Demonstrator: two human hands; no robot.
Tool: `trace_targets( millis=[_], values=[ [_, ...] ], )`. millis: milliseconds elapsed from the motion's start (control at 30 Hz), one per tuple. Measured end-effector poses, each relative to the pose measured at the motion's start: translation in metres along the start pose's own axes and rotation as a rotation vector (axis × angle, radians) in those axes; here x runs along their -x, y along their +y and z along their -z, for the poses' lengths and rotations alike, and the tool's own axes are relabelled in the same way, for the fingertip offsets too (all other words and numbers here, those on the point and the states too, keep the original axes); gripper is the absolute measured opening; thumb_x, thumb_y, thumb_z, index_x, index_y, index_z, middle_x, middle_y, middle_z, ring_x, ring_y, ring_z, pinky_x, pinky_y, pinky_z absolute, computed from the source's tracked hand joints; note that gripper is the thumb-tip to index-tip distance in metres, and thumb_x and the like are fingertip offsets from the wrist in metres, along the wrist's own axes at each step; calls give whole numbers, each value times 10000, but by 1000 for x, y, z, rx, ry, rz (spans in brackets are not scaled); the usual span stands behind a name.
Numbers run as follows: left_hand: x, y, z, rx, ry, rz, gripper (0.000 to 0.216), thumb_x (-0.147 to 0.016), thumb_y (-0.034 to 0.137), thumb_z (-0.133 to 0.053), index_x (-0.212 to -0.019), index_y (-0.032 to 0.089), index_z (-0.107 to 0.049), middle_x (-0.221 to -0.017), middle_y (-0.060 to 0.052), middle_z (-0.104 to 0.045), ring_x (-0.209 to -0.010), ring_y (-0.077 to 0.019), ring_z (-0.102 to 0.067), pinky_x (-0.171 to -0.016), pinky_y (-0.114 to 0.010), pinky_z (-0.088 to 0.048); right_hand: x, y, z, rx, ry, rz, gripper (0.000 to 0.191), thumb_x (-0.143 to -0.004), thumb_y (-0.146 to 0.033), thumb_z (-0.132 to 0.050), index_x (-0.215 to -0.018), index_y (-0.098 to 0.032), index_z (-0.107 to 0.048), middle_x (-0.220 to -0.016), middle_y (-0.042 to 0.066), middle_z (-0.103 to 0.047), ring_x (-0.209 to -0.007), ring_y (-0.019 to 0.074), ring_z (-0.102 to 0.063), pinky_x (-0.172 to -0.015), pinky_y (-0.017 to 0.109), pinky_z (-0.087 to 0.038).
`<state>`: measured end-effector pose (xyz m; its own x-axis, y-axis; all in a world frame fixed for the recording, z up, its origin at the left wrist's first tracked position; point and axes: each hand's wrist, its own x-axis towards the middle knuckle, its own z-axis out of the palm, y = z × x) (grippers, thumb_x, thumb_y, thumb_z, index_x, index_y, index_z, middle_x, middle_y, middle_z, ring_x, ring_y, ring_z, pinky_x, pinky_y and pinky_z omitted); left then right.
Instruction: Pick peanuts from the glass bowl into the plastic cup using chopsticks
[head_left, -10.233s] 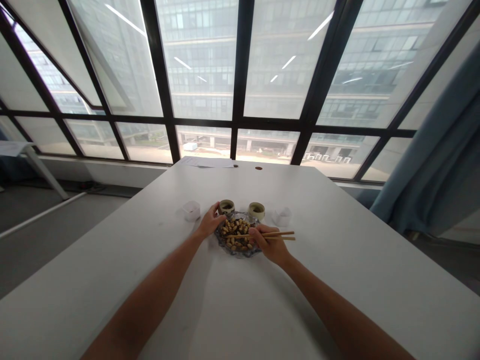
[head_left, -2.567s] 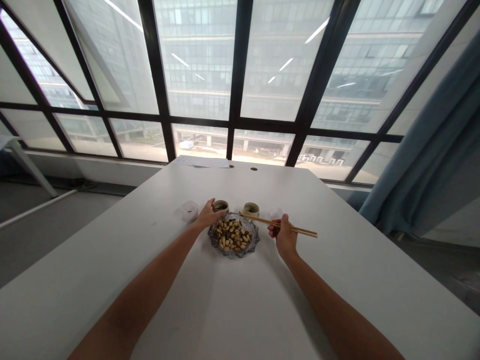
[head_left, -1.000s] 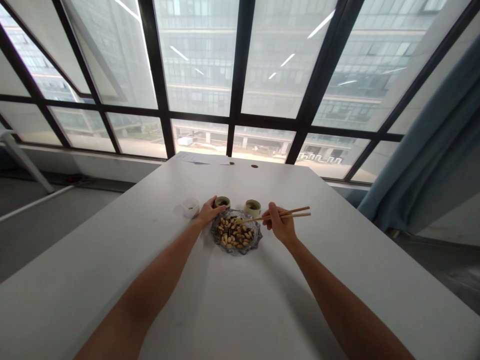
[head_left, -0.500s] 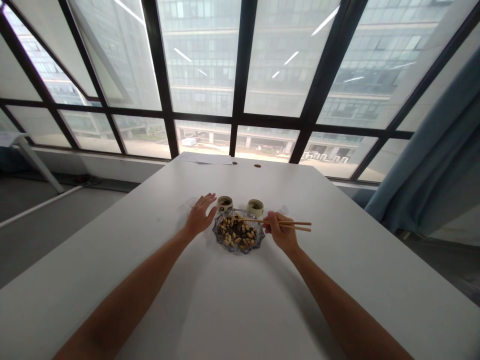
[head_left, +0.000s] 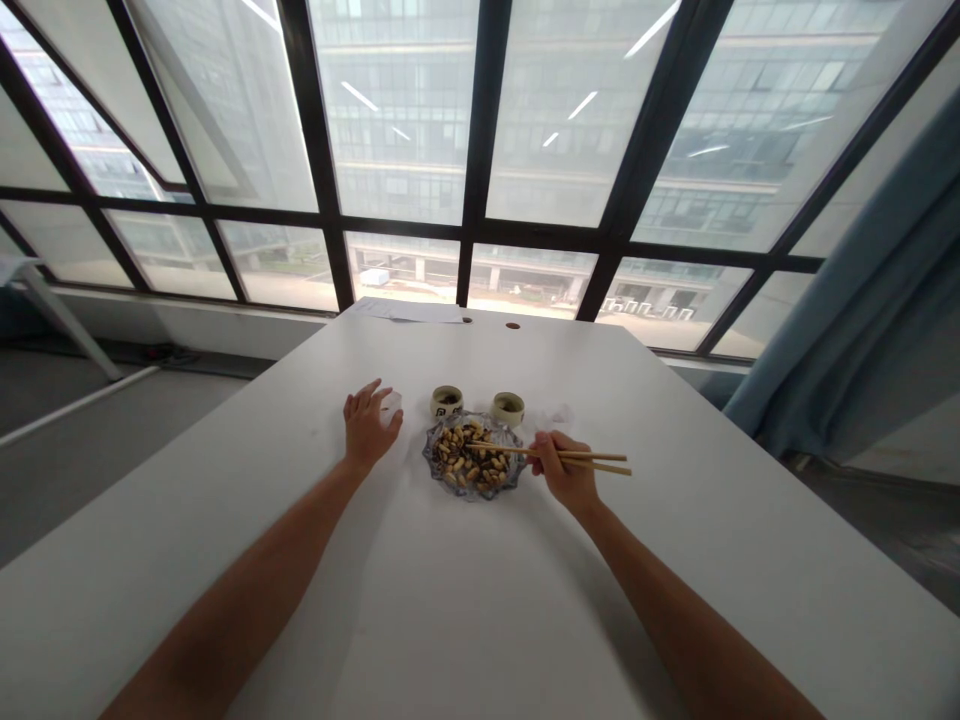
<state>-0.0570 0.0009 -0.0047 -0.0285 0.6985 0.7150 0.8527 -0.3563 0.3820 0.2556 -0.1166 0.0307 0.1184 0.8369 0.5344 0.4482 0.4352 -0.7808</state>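
Observation:
A glass dish (head_left: pixel 433 472) heaped with nuts sits mid-table. My right hand (head_left: pixel 564 472) is closed around a pair of wooden chopsticks (head_left: pixel 600 461), whose tips reach over the dish's right side. My left hand (head_left: pixel 367 425) hovers with fingers spread left of the dish, partly covering a small white plastic cup (head_left: pixel 392 401). Two small ceramic cups (head_left: pixel 447 401) (head_left: pixel 508 408) stand just behind the dish.
A crumpled white wrapper or cup (head_left: pixel 556 413) lies right of the ceramic cups. Sheets of paper (head_left: pixel 401 310) rest at the white table's (head_left: pixel 480 620) far edge, near a cable hole (head_left: pixel 513 326). Tall windows stand beyond; a blue curtain (head_left: pixel 877 330) hangs at right.
My left hand left the dish rim and the left ceramic cup and moved left, opening over the small white cup. My right hand keeps the chopsticks over the dish.

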Motion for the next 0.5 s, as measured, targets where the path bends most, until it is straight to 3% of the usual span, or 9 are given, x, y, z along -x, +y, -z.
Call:
trace_targets(
  millis=[233,500],
  values=[
    [2,-10,-10,77,25,63,473,-776,319,-621,-1224,183,-553,-1375,-136,-547,-1293,-291,-484,-1132,-466,-309,0,-12,4,228,-168,205,467,-941,-499,-475,-599,-204,-599,-503,22,-608,-447,122,-542,-457,234,-395],
    [2,-23,-21,164,44,112,489,-769,315,-637,-1223,163,-536,-1350,-156,-546,-1289,-301,-483,-1102,-477,-376,1,-9,-2,197,-185,183,435,-949,-468,-471,-626,-205,-596,-526,15,-619,-469,126,-562,-493,237,-410]
  ],
)
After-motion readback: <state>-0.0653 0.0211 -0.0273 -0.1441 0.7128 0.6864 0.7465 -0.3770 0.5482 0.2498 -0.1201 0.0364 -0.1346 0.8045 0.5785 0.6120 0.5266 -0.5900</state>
